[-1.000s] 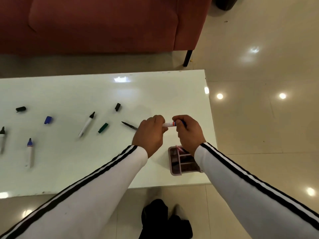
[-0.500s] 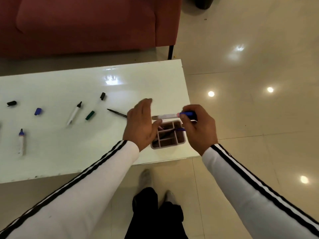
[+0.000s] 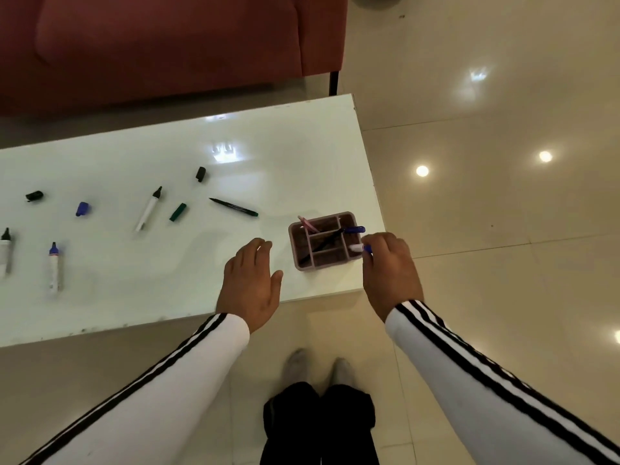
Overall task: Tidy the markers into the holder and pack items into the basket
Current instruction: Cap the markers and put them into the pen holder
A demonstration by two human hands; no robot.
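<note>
A pink divided holder (image 3: 303,265) stands near the table's right front corner, with a pink pen, a black pen and a blue-capped pen (image 3: 354,229) inside. My right hand (image 3: 391,270) grips a white marker with a blue cap (image 3: 358,248) at the holder's right rim, pointing down into it. My left hand (image 3: 251,285) hovers open to the left of the holder. Loose on the table lie a thin black pen (image 3: 234,207), a black-tipped marker (image 3: 149,208), a blue-tipped marker (image 3: 54,266), another marker (image 3: 5,250) at the left edge, and several caps (image 3: 177,212).
The white table (image 3: 285,156) ends just right of the holder, with glossy tiled floor beyond. A red sofa (image 3: 167,45) stands behind the table. My legs and feet (image 3: 318,414) are below the front edge. No basket is in view.
The two hands, joined on the blue-capped marker a second ago, have parted. My right hand has tipped the marker down at the holder; my left hand has let go and moved left.
</note>
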